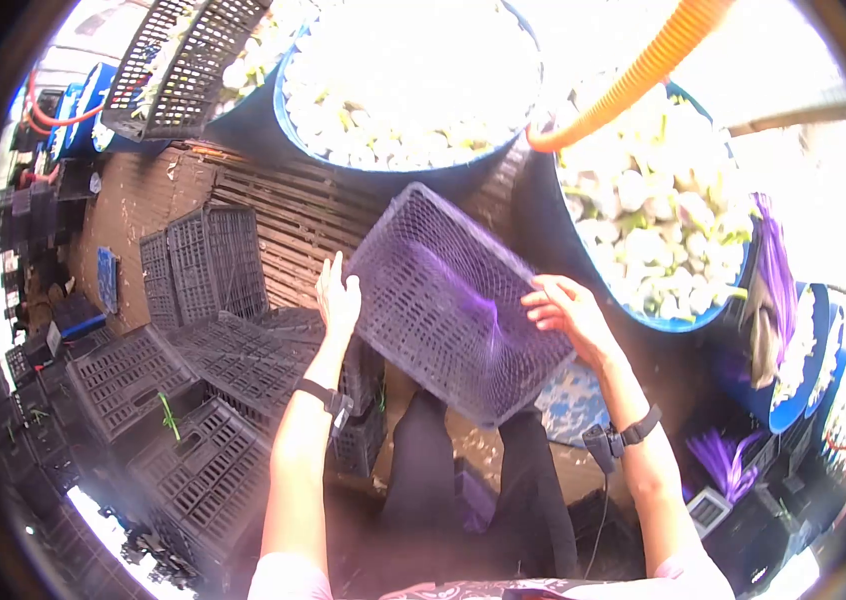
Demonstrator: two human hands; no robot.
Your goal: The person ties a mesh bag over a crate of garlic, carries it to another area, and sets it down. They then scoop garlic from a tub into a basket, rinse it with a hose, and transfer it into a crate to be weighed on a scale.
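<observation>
- Black crate (413, 325): tilted above the person's knees, purple net (488, 305) spread inside it.
- Left hand (341, 300): at the crate's left edge, grip loose, fingers straight and parted, closed on nothing.
- Right hand (571, 315): fingers bent at the right rim; whether its grip pinches net or rim, I cannot tell.
- Beyond: blue tub (671, 325) of pale vegetables (643, 215), orange hose (648, 75) above.
- Left: more black crates (215, 262).

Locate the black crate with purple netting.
Head view, centre: the crate is between the left hand and the right hand, above the person's legs.
</observation>
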